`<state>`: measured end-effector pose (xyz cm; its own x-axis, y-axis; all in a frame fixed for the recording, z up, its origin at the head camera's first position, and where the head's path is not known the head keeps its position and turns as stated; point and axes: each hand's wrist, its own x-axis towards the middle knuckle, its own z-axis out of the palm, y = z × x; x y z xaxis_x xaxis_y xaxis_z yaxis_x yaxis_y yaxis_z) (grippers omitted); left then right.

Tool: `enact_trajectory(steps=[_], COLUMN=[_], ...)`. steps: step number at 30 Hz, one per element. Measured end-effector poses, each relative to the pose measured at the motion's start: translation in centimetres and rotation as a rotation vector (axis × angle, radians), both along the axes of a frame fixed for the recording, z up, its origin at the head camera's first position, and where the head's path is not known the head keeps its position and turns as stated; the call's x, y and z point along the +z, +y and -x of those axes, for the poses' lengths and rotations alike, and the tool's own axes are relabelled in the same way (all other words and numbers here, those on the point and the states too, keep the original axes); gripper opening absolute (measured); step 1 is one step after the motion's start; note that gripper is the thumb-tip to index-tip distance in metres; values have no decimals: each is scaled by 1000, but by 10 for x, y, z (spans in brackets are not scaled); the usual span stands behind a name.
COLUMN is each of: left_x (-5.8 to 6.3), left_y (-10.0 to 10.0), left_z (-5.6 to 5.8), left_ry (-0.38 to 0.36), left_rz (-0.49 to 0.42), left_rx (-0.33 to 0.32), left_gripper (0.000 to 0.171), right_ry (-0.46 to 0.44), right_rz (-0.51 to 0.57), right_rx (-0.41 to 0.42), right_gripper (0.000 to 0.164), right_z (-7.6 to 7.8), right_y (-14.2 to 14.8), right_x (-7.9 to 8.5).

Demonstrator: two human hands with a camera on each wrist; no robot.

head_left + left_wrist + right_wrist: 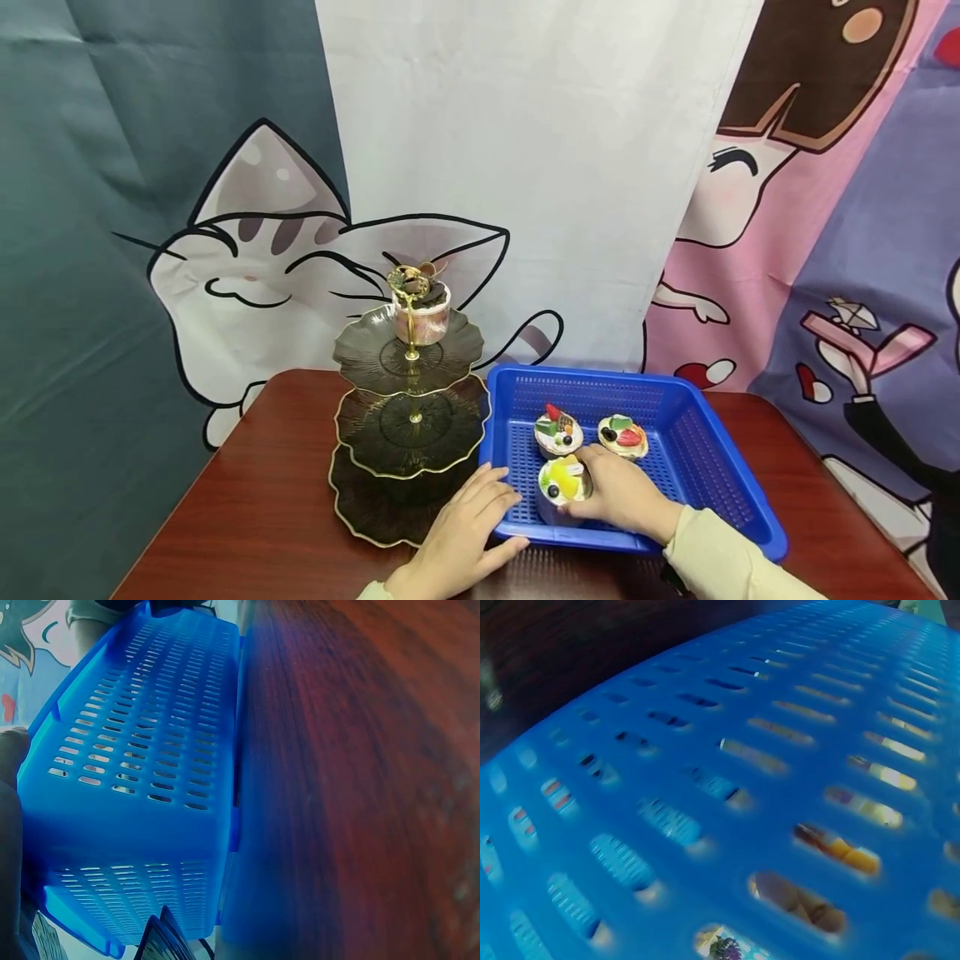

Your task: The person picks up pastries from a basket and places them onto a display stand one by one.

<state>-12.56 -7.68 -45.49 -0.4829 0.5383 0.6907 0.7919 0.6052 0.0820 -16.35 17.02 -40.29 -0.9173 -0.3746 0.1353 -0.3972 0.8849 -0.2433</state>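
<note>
In the head view my right hand (618,493) reaches into a blue plastic basket (738,467) and grips a fruit-topped cupcake (562,482) with yellow fruit and a dark berry. My left hand (463,533) rests at the basket's near left corner, its fingers extended over the rim. Two more fruit cupcakes lie behind the gripped one: one with a strawberry and green fruit (557,432), another with strawberry slices (624,437). In the left wrist view, the basket's slotted side (135,832) fills the left half. The right wrist view shows mostly slotted basket wall (727,780); my right hand is largely hidden there.
Left of the basket stands a three-tier dark plate stand (375,437) with gold rims, close to the basket's left side. A chocolate-topped cupcake (423,321) sits on its top tier. Both stand on a reddish-brown table (247,475), before a cartoon-printed curtain (540,167).
</note>
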Motion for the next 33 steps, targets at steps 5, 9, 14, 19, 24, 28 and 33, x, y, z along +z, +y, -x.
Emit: enact_trajectory(steps=[5, 9, 14, 19, 24, 28, 33], left_x=[0, 0, 1, 3, 3, 1, 1], left_y=[0, 1, 1, 0, 0, 0, 0], left_z=[-1, -1, -2, -2, -2, -2, -1], left_ry=[-22, -35, -53, -55, -52, -32, -22], left_rz=[6, 5, 12, 7, 8, 3, -1], left_rx=[3, 3, 4, -5, -3, 2, 0], left_gripper=[37, 37, 37, 35, 35, 35, 35], right_ry=[-29, -33, -26, -19, -48, -47, -68], right_rz=[21, 27, 30, 25, 43, 59, 58], right_rx=[-24, -30, -12, -21, -40, -32, -38], right_gripper=[68, 68, 67, 69, 72, 69, 71], right_z=[0, 0, -1, -1, -2, -1, -3], right_y=[3, 4, 5, 5, 5, 6, 6], right_x=[5, 8, 10, 12, 19, 25, 30])
